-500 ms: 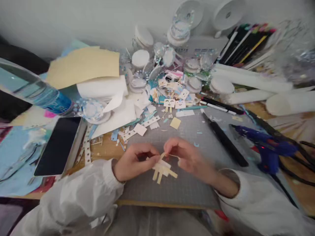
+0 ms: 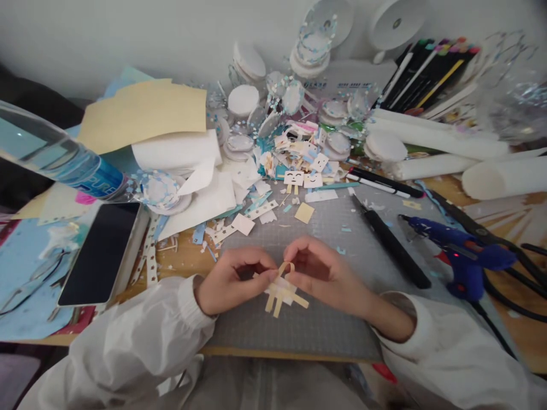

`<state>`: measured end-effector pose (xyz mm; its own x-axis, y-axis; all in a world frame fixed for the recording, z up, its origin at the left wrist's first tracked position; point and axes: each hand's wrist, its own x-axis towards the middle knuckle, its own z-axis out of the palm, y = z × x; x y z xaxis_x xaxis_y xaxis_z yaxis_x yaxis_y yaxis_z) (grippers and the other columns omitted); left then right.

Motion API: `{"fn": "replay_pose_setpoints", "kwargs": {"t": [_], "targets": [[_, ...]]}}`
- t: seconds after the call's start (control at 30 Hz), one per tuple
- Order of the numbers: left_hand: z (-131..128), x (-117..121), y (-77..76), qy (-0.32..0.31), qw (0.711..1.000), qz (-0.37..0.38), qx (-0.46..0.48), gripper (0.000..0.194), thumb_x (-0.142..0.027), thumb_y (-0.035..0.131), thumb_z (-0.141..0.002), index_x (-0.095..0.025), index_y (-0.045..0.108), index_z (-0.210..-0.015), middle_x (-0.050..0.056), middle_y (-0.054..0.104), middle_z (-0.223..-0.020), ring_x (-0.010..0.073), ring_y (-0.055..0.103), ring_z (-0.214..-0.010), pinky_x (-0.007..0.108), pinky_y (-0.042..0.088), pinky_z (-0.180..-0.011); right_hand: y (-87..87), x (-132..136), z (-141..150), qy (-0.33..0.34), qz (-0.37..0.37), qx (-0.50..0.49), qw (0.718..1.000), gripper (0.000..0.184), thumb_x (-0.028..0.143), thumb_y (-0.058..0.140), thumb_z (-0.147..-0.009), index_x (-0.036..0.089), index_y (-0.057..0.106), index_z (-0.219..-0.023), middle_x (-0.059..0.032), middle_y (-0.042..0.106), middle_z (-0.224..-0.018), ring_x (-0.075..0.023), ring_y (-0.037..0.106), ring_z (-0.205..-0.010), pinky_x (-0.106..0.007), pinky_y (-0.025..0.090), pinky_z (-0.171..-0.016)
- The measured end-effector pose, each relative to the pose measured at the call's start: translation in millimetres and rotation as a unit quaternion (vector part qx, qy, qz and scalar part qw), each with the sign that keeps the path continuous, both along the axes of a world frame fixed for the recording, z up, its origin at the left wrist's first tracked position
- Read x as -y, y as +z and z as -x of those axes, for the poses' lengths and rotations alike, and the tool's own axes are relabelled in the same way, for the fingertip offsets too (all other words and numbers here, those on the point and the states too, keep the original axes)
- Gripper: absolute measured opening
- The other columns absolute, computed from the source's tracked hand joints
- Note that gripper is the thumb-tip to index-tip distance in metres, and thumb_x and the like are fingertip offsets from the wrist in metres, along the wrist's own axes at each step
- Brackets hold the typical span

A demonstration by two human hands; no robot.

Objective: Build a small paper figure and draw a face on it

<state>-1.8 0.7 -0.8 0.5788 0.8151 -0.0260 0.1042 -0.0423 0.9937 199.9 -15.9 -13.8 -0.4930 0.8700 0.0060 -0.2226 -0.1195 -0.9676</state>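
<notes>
Between my hands is a small paper figure (image 2: 285,289), a pale pinkish-white piece with cream strips sticking out from its lower side. My left hand (image 2: 239,279) pinches its left edge between thumb and fingers. At its top, one cream paper strip (image 2: 287,266) is bent over into an arch. My right hand (image 2: 327,279) is closed at the right side of that arch, thumb and forefinger on the strip's end. The figure is held just over the grey cutting mat (image 2: 342,336); whether it touches the mat, I cannot tell.
A black craft knife (image 2: 391,242) and a blue glue gun (image 2: 461,250) with a red light lie to the right. Paper scraps and small face cut-outs (image 2: 294,179) are piled ahead. On the left are a phone (image 2: 100,253) and a tilted water bottle (image 2: 64,154).
My right hand has brought the loose strip's end inward and down, so the strip now curves in an arch. My left hand stays in place on the figure.
</notes>
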Motion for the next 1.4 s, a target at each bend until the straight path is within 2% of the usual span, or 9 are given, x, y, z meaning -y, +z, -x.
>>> {"fn": "replay_pose_setpoints", "kwargs": {"t": [0.13, 0.6, 0.77, 0.93, 1.07, 1.13, 1.2, 1.27, 1.4], "targets": [[0, 0, 0.5, 0.004, 1.0, -0.002, -0.001, 0.018, -0.027, 0.061, -0.085, -0.012, 0.066, -0.077, 0.004, 0.06, -0.068, 0.0109, 0.051, -0.059, 0.022, 0.039, -0.053, 1.4, 0, 1, -0.009, 0.001, 0.017, 1.0, 0.012, 0.018, 0.062, -0.087, 0.023, 0.054, -0.094, 0.0018, 0.056, -0.085, -0.0084, 0.053, -0.074, -0.021, 0.045, -0.065], [-2, -2, 0.8, 0.015, 1.0, -0.009, -0.023, 0.019, -0.027, 0.06, -0.085, -0.012, 0.066, -0.076, 0.003, 0.06, -0.066, 0.0095, 0.051, -0.057, 0.019, 0.04, -0.051, -2.1, 2, 1, -0.059, -0.13, 0.1, 0.985, 0.019, 0.015, 0.062, -0.084, 0.025, 0.055, -0.098, 0.0019, 0.057, -0.085, -0.01, 0.057, -0.075, -0.023, 0.05, -0.069], [-2, -3, -1.8, 0.019, 0.998, -0.04, -0.05, 0.02, -0.028, 0.058, -0.088, -0.012, 0.067, -0.079, 0.002, 0.063, -0.063, 0.0093, 0.053, -0.052, 0.019, 0.043, -0.048, 1.1, 0, 0, -0.117, -0.084, 0.067, 0.987, 0.011, 0.018, 0.061, -0.086, 0.025, 0.056, -0.093, 0.0023, 0.056, -0.082, -0.0093, 0.055, -0.073, -0.022, 0.048, -0.066], [1, -5, -8.4, 0.081, 0.98, -0.144, -0.109, 0.016, -0.026, 0.06, -0.088, -0.016, 0.071, -0.092, 0.005, 0.07, -0.077, 0.0129, 0.061, -0.064, 0.023, 0.047, -0.058, 5.3, -11, -4, -0.193, -0.049, 0.027, 0.98, 0.009, 0.023, 0.064, -0.085, 0.023, 0.057, -0.09, 0.0027, 0.057, -0.079, -0.0084, 0.054, -0.067, -0.023, 0.049, -0.064], [3, -6, -7.1, 0.141, 0.95, -0.247, -0.129, 0.019, -0.026, 0.06, -0.087, -0.02, 0.069, -0.102, 0.009, 0.069, -0.106, 0.0214, 0.061, -0.099, 0.036, 0.046, -0.089, 5.7, -12, -4, -0.17, -0.03, 0.042, 0.984, 0.01, 0.027, 0.064, -0.085, 0.023, 0.058, -0.091, 0.0013, 0.06, -0.08, -0.0097, 0.057, -0.068, -0.024, 0.052, -0.064], [2, -4, -4.3, 0.132, 0.933, -0.307, -0.131, 0.027, -0.03, 0.064, -0.084, -0.02, 0.066, -0.109, 0.011, 0.064, -0.115, 0.0246, 0.057, -0.108, 0.041, 0.042, -0.095, 4.8, -9, -1, -0.146, -0.029, 0.049, 0.988, 0.009, 0.026, 0.063, -0.085, 0.023, 0.058, -0.092, 0.0007, 0.06, -0.081, -0.0102, 0.058, -0.07, -0.024, 0.052, -0.065], [1, -1, -2.0, 0.096, 0.919, -0.36, -0.128, 0.035, -0.035, 0.068, -0.081, -0.019, 0.063, -0.111, 0.011, 0.063, -0.109, 0.0243, 0.058, -0.101, 0.039, 0.045, -0.088, 3.4, -4, 3, -0.114, -0.036, 0.051, 0.991, 0.009, 0.024, 0.062, -0.085, 0.023, 0.058, -0.094, 0.0002, 0.06, -0.082, -0.0107, 0.059, -0.073, -0.024, 0.052, -0.066], [-1, 1, -0.9, 0.072, 0.913, -0.385, -0.115, 0.027, -0.03, 0.067, -0.082, -0.019, 0.063, -0.105, 0.009, 0.065, -0.098, 0.021, 0.059, -0.09, 0.035, 0.047, -0.08, 2.6, 1, 7, -0.081, -0.043, 0.055, 0.994, 0.011, 0.023, 0.06, -0.086, 0.023, 0.058, -0.097, 0.0, 0.06, -0.083, -0.0109, 0.059, -0.074, -0.024, 0.052, -0.066], [0, 2, 0.3, 0.086, 0.929, -0.351, -0.076, 0.011, -0.012, 0.057, -0.085, -0.018, 0.062, -0.093, 0.006, 0.063, -0.085, 0.017, 0.058, -0.079, 0.031, 0.045, -0.074, 3.4, 4, 9, -0.067, -0.063, 0.07, 0.993, 0.011, 0.022, 0.055, -0.088, 0.022, 0.057, -0.098, 0.0004, 0.059, -0.08, -0.0108, 0.058, -0.071, -0.024, 0.05, -0.064]]}}
